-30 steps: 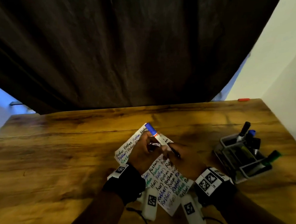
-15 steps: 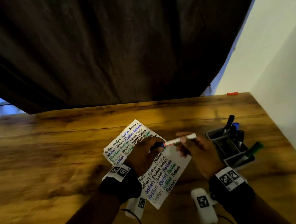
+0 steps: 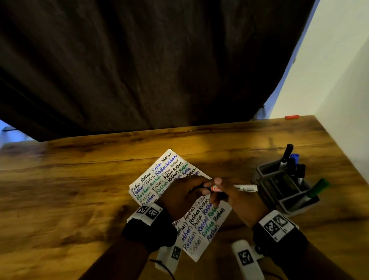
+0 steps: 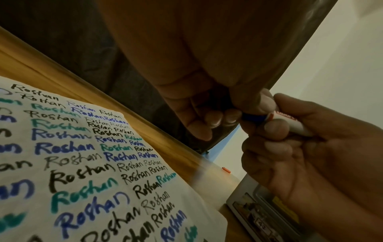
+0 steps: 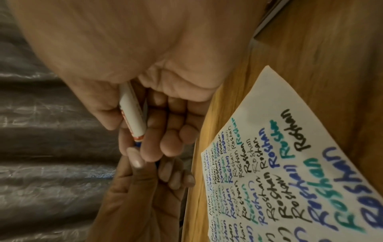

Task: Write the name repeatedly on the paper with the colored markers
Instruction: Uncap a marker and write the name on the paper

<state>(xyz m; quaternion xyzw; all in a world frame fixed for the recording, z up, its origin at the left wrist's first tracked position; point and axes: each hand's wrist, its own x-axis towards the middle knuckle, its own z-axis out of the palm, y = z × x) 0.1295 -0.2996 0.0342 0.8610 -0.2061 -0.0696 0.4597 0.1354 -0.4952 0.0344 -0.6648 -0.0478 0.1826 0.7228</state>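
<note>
**A:** What fills my view, biggest first?

**B:** I see the dark curtain (image 3: 151,59) across the upper frame, then the wooden surface (image 3: 52,193) over the lower half. At lower centre the paper (image 3: 159,172) lies flat and skewed, covered in the name in black, blue and green.

**A:** And at the right?

**B:** A grey organizer (image 3: 281,190) at centre right, holding several markers, one green-capped and leaning out.

**A:** My grips?

**B:** Both meet above the paper's middle. My right hand (image 3: 242,201) has its fingers curled round the white barrel of the marker (image 3: 246,188), which lies level, pointing right. My left hand (image 3: 183,196) pinches the blue cap (image 4: 253,117) at the marker's left end; I cannot tell whether the cap is seated.
</note>
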